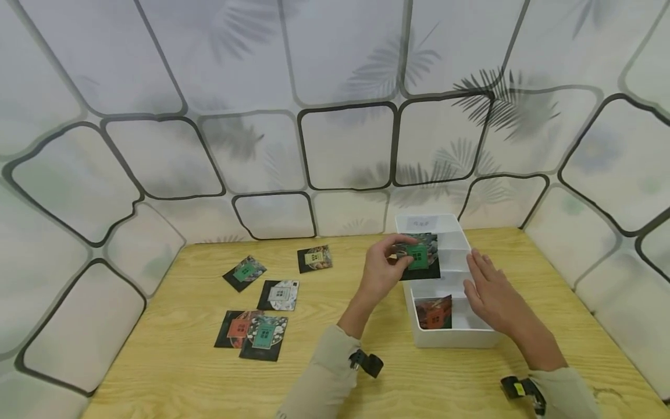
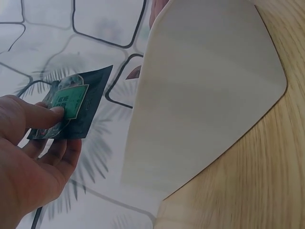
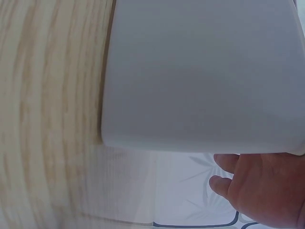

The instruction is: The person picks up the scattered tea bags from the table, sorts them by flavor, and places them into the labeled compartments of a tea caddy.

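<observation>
My left hand (image 1: 379,270) pinches a black sachet with a green label (image 1: 430,267) between thumb and fingers, holding it up over the left side of a white divided box (image 1: 455,338). The left wrist view shows the same sachet (image 2: 97,95) tilted, thumb on its printed face. On the box's right rim lies my right hand (image 1: 494,297), its fingers straight and holding nothing. A sachet with a red label (image 1: 434,314) leans in the box's nearest compartment. From the right wrist view, the box's outer wall (image 3: 200,81) hides part of the right hand (image 3: 267,188).
Left on the wooden table (image 1: 173,355) lie a green-label sachet (image 1: 245,272), a yellow-label one (image 1: 315,258) and a white one (image 1: 279,295). Nearer, a teal-label sachet (image 1: 263,337) overlaps a red-label sachet (image 1: 226,333). Patterned fabric walls (image 1: 345,148) enclose the back and sides.
</observation>
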`<action>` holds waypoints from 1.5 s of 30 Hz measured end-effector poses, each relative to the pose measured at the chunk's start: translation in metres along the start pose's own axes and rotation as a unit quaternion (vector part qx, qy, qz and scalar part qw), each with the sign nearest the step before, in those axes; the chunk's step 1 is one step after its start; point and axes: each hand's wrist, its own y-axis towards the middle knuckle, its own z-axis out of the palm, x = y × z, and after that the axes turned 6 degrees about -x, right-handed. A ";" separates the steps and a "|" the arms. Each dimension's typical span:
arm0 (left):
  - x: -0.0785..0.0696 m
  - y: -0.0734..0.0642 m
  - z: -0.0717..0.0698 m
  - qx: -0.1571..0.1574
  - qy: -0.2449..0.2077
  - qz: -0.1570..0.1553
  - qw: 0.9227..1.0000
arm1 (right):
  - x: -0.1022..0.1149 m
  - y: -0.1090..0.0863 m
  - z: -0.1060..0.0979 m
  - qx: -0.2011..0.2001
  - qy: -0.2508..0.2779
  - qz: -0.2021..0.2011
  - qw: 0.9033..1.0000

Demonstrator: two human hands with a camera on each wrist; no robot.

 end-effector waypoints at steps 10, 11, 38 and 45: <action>0.010 0.000 0.015 -0.006 0.030 0.009 0.999 | 0.003 0.003 0.002 0.006 -0.009 0.001 1.000; 0.011 -0.001 0.016 -0.005 0.034 0.008 0.999 | 0.002 0.003 0.002 0.007 -0.010 0.002 1.000; 0.028 -0.024 0.027 0.015 0.103 0.033 0.994 | 0.003 0.000 0.000 -0.001 -0.006 0.004 1.000; 0.030 -0.024 0.027 0.017 0.118 0.047 0.992 | 0.003 -0.001 -0.001 0.001 -0.001 0.004 1.000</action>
